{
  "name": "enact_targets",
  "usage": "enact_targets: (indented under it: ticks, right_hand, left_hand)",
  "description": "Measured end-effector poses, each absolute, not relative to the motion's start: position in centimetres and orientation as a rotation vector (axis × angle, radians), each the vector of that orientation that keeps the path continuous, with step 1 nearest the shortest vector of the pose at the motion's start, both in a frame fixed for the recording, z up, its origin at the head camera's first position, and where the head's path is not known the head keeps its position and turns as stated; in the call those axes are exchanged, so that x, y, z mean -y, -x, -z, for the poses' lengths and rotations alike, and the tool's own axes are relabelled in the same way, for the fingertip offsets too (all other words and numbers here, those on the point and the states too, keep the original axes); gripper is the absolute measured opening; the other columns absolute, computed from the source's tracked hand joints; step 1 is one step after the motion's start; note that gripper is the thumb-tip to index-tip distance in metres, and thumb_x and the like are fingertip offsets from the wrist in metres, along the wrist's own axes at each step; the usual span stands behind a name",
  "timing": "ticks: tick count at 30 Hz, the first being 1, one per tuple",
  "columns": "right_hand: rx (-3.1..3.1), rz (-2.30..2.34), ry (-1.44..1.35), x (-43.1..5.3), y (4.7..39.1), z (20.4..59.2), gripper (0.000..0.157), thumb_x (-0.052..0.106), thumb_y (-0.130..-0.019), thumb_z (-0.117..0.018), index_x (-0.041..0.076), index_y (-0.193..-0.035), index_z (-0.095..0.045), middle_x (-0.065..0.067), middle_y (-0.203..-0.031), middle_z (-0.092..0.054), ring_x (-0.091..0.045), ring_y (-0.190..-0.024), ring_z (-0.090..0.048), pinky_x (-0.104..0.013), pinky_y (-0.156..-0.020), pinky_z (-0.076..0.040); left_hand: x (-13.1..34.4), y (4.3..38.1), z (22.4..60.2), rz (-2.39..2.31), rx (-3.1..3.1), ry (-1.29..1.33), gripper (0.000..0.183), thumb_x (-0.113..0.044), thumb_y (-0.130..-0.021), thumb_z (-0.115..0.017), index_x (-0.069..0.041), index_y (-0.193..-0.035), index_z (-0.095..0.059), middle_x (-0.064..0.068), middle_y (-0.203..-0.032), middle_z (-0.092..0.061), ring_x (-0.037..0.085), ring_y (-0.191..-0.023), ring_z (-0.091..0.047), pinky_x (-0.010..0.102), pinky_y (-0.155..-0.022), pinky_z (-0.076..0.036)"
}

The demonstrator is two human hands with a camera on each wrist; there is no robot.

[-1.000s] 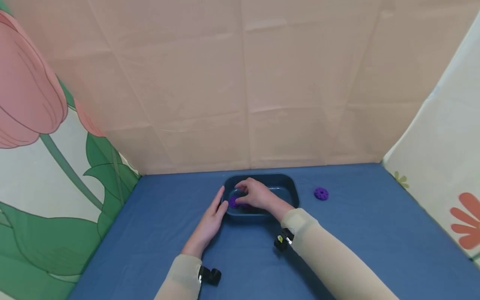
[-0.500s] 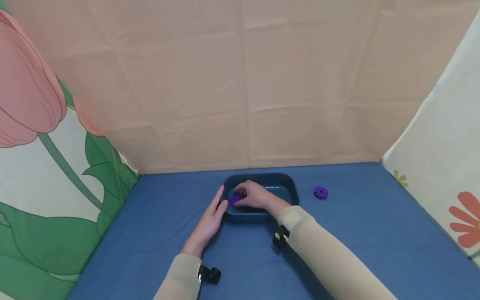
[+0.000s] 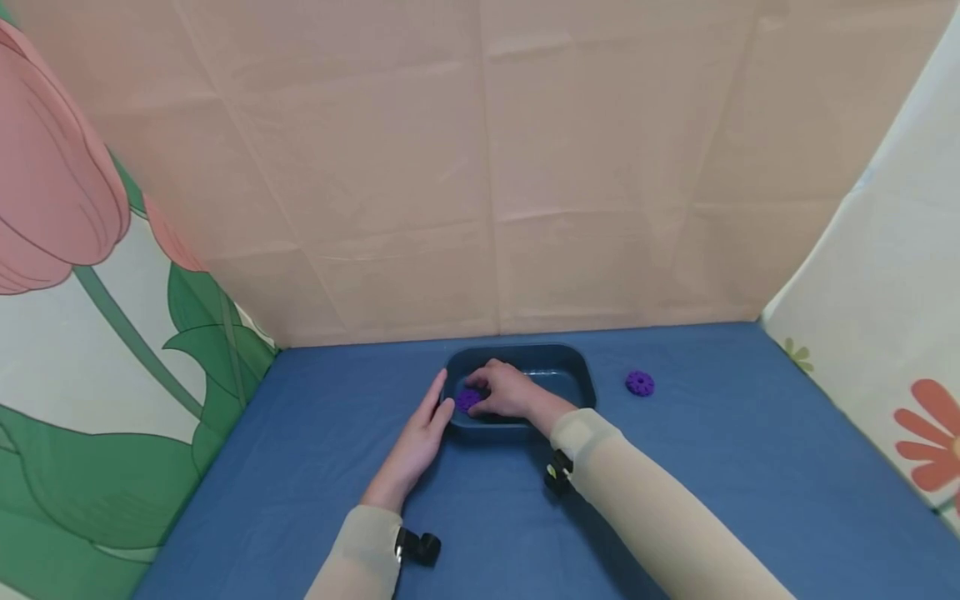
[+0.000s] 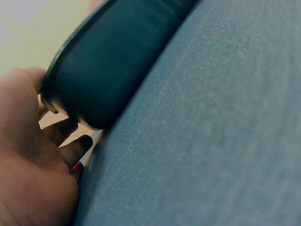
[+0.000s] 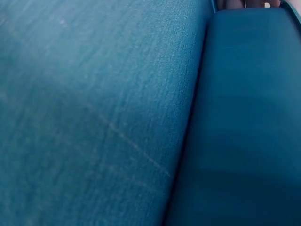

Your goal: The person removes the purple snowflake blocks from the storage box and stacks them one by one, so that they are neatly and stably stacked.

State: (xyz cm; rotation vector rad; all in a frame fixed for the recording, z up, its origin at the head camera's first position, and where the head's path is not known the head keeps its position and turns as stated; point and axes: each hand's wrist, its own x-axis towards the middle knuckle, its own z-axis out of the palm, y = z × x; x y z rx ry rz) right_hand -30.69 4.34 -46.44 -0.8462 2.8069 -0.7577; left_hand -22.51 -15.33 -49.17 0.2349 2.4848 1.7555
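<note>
A dark blue rectangular tray sits on the blue cloth. My left hand rests against its left end with fairly straight fingers. In the left wrist view that hand is at the end of the tray, thumb side near the rim. My right hand reaches inside the tray, and its thumb and curled fingers pinch a purple notched disc at the left end. In the right wrist view the tray's outer wall hides most of that hand.
A second purple notched disc, with small holes, lies on the blue cloth to the right of the tray. A beige sheet stands behind the table, and printed flower sheets flank it.
My right hand has shifted slightly, its fingers and thumb now around the purple disc, more of which shows. The left hand stays against the tray's end.
</note>
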Motion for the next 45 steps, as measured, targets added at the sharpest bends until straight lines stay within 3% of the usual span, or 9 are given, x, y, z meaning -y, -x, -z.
enact_targets:
  ticks: [32,45]
  right_hand:
    - [-2.804,0.818,0.821,-4.5,30.5,46.1,0.040,0.032,-0.080,-0.082,0.012,-0.113,-0.072,-0.004,-0.105,-0.062,-0.018,-0.091,-0.058,-0.037,-0.084,-0.050]
    - [-2.875,0.926,0.659,-5.3,30.4,44.4,0.039,0.034,-0.080,-0.082,0.016,-0.113,-0.071,0.002,-0.101,-0.066,-0.015,-0.093,-0.060,-0.037,-0.085,-0.050]
  left_hand:
    - [15.3,22.4,49.2,-1.758,-2.475,-0.208,0.065,-0.070,-0.092,-0.041,-0.052,-0.151,-0.018,-0.027,-0.154,-0.015,0.010,-0.145,-0.012,0.053,-0.116,-0.014]
    - [15.3,22.6,49.3,-1.775,-2.448,-0.219,0.067,-0.069,-0.092,-0.042,-0.050,-0.152,-0.017,-0.027,-0.154,-0.014,0.009,-0.145,-0.010,0.053,-0.116,-0.013]
